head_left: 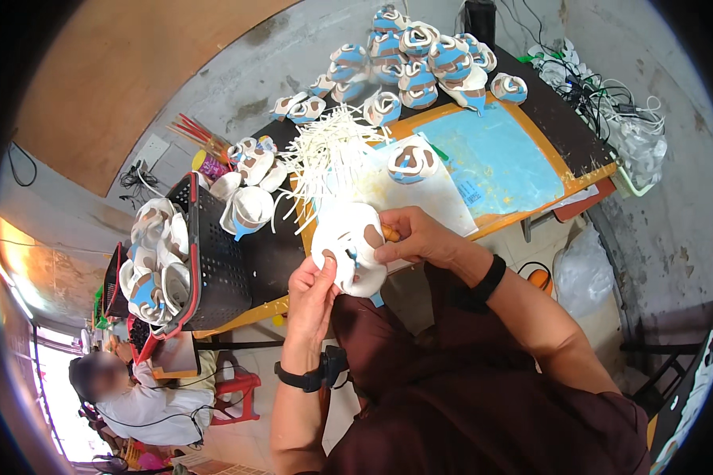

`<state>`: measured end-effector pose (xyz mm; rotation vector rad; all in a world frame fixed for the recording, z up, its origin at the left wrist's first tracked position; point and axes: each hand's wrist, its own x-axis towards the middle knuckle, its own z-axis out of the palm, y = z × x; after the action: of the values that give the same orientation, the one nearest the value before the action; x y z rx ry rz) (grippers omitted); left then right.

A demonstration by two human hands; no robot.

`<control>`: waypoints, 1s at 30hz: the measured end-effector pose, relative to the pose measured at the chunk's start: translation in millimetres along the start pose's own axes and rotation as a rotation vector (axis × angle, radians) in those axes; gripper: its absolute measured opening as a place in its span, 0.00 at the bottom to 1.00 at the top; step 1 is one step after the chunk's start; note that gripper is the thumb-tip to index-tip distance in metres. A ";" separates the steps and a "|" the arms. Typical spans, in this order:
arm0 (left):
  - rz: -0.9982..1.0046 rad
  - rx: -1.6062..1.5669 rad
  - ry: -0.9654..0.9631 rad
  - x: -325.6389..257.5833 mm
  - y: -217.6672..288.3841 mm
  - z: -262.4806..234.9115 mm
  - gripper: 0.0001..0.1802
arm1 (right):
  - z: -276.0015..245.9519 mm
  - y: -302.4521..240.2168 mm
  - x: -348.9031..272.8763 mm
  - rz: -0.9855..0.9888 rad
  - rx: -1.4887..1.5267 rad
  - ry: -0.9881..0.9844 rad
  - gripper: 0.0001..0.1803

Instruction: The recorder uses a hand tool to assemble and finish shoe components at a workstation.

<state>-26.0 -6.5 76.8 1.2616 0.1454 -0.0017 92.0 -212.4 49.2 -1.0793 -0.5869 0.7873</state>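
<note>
In front of my lap is a rounded white piece (348, 235) with brown patches and a small dark opening showing blue inside. My left hand (313, 289) grips its lower left edge, thumb on the front. My right hand (420, 237) is closed at its right side around a short orange-brown handle (390, 233), the thumb against the piece. Whatever tip the handle has is hidden. A similar white, brown and blue piece (412, 161) rests beyond my right hand on a white sheet (444, 198). Left of that sheet lies a heap of thin white strips (325, 150).
More white, blue and brown pieces (420, 59) are piled at the table's back. A blue sheet (499, 154) covers the right part. At left stands a dark basket (222, 253) beside stacked pieces (154, 261). Another person (146, 404) sits at lower left. Cables (622, 103) hang at right.
</note>
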 end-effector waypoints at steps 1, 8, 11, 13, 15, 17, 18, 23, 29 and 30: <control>0.028 0.094 0.045 -1.8 -1.4 0.1 0.19 | -0.1 0.1 -0.5 -0.001 -0.005 -0.001 0.23; 0.050 -0.096 -0.018 -10.5 5.3 15.1 0.21 | 9.9 -5.2 -6.3 0.007 0.150 -0.034 0.22; -0.008 -0.265 -0.075 -14.6 3.3 18.5 0.24 | 11.8 -8.2 -7.5 0.009 0.140 -0.057 0.22; -0.049 -0.249 -0.109 -14.9 1.3 12.0 0.25 | 15.4 -13.5 -10.1 0.016 0.128 -0.066 0.21; -0.094 -0.236 -0.144 -14.4 -3.4 9.1 0.26 | 21.2 -20.8 -14.5 0.064 0.196 -0.040 0.19; -0.074 -0.309 -0.222 -14.7 -7.7 10.6 0.28 | 19.1 -10.3 -14.1 0.084 0.264 -0.056 0.18; -0.073 -0.312 -0.222 -15.0 -13.2 11.1 0.28 | 18.5 -4.8 -14.1 0.102 0.333 -0.073 0.17; -0.125 -0.401 -0.191 -7.9 -18.6 5.3 0.25 | 21.7 -2.9 -15.6 0.107 0.286 0.048 0.15; -0.062 -0.390 -0.269 0.4 -24.7 6.5 0.27 | 24.9 -5.7 -13.9 0.088 0.198 0.064 0.15; -0.055 -0.393 -0.273 2.5 -27.8 6.1 0.27 | 24.9 -2.7 -12.4 0.102 0.239 0.051 0.15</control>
<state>-25.2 -20.6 52.0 0.8545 -0.0548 -0.1842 66.6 -209.5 60.4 -0.9114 -0.3858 0.8916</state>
